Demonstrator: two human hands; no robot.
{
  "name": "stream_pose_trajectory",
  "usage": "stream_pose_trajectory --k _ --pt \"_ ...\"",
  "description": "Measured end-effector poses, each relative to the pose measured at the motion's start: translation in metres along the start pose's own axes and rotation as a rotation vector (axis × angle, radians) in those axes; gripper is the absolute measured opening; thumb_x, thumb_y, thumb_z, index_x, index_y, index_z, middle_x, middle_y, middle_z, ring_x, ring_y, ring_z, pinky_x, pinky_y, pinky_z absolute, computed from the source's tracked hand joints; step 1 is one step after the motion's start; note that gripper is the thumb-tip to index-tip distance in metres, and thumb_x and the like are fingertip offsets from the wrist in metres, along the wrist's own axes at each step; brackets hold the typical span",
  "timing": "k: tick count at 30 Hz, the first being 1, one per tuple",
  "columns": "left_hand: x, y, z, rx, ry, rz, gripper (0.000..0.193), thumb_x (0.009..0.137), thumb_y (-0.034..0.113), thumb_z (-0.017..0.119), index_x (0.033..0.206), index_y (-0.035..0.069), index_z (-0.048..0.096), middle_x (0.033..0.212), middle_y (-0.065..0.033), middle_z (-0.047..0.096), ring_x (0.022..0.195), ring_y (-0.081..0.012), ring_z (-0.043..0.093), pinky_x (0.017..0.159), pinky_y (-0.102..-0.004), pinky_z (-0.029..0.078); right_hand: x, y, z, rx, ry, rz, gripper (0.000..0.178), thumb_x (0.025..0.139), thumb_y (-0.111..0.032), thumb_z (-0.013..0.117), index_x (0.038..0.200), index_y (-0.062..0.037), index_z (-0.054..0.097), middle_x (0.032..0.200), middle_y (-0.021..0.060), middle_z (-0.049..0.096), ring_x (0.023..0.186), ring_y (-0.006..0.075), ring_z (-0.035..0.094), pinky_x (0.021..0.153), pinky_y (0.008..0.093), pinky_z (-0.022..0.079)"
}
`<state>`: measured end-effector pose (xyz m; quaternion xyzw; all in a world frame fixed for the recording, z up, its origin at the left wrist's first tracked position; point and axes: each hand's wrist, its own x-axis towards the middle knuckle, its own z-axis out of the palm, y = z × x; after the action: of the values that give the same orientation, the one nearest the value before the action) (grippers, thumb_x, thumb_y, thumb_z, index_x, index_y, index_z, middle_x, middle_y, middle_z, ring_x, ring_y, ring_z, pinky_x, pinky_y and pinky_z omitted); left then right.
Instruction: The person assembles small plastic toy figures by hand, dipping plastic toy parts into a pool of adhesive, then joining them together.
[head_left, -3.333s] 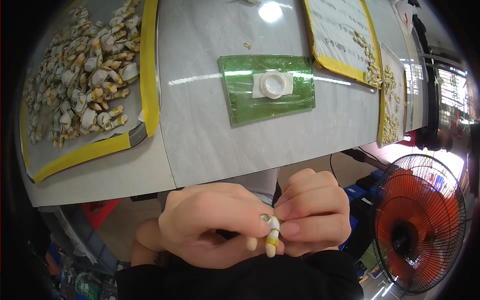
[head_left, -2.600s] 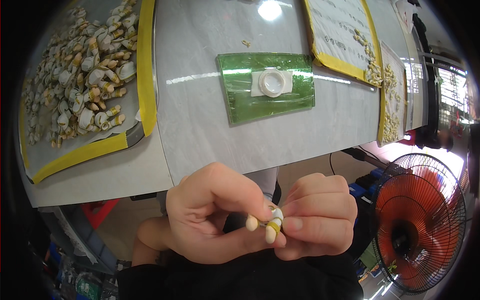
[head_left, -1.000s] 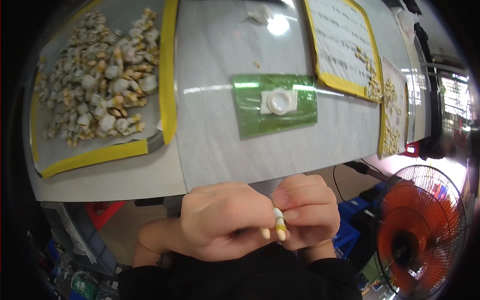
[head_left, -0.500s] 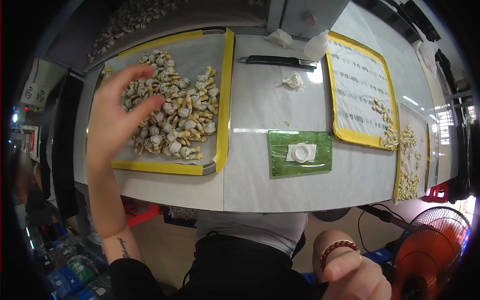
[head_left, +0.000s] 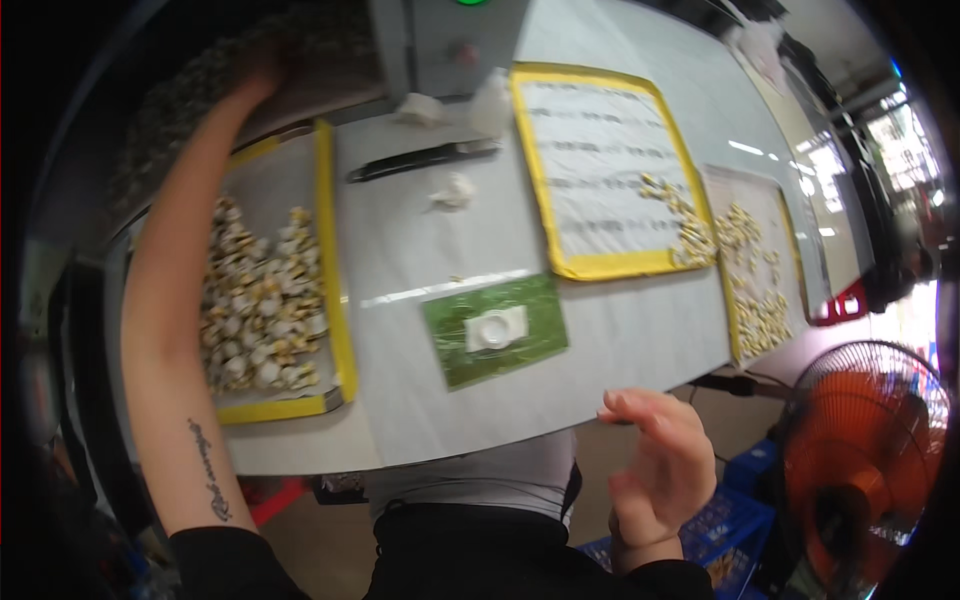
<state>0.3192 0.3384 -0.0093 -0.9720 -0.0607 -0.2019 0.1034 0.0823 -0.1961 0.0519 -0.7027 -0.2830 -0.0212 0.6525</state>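
My left arm stretches across the left tray (head_left: 335,290), edged in yellow tape and heaped with small white-and-yellow pieces (head_left: 265,320). Beyond the tray, my left hand (head_left: 262,78) is inside a dark recess where more small pale pieces lie; its fingers are lost in shadow and blur. My right hand (head_left: 662,465) hangs just off the table's front edge, fingers loosely bent and apart, holding nothing. In front of me on the table lies a green sheet (head_left: 455,365) bearing a small round white dish (head_left: 494,330) on a white pad.
A black-handled tool (head_left: 410,162), a crumpled white wad (head_left: 452,192) and a white bottle (head_left: 490,105) lie toward the back. Right of them are a yellow-edged tray (head_left: 590,265) and another tray (head_left: 735,345) with small yellowish pieces. An orange fan (head_left: 860,440) stands lower right.
My left hand has moved from above the heaped pieces to the far recess. My right hand has risen toward the table edge. The whole view has turned and shifted.
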Motion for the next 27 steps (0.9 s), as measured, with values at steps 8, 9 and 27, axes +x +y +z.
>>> stream_pose_trajectory --k 8,9,27 --pt "0.021 -0.109 0.073 0.005 0.056 -0.186 0.033 0.09 0.032 0.046 0.113 0.012 0.059 0.115 -0.0161 0.058 0.106 -0.0356 0.055 0.086 -0.0433 0.045 0.046 0.045 -0.09 -0.645 0.145 -0.056 0.03 0.071 0.005 0.056 0.1 0.0007 0.06 0.095 0.0122 0.063 0.084 0.0211 0.057 0.071 0.0283 0.045" --pt "0.02 -0.161 0.05 0.079 0.173 -0.163 0.033 0.09 0.032 0.046 0.113 0.013 0.059 0.115 -0.0154 0.058 0.106 -0.0356 0.055 0.086 -0.0434 0.045 0.06 0.05 -0.097 -0.66 0.07 -0.092 0.026 0.073 0.003 0.058 0.098 -0.0013 0.062 0.094 0.0111 0.063 0.084 0.0218 0.057 0.071 0.0286 0.045" --pt "-0.288 0.18 -0.258 -2.104 -0.335 -0.335 0.034 0.077 0.034 0.073 0.082 0.002 0.063 0.068 -0.0067 0.06 0.052 -0.0119 0.054 0.042 -0.0196 0.039 0.117 0.078 -0.093 -0.915 -0.461 -0.175 0.006 0.081 -0.003 0.059 0.086 0.0003 0.056 0.077 0.0096 0.063 0.077 0.0207 0.062 0.066 0.0282 0.048"
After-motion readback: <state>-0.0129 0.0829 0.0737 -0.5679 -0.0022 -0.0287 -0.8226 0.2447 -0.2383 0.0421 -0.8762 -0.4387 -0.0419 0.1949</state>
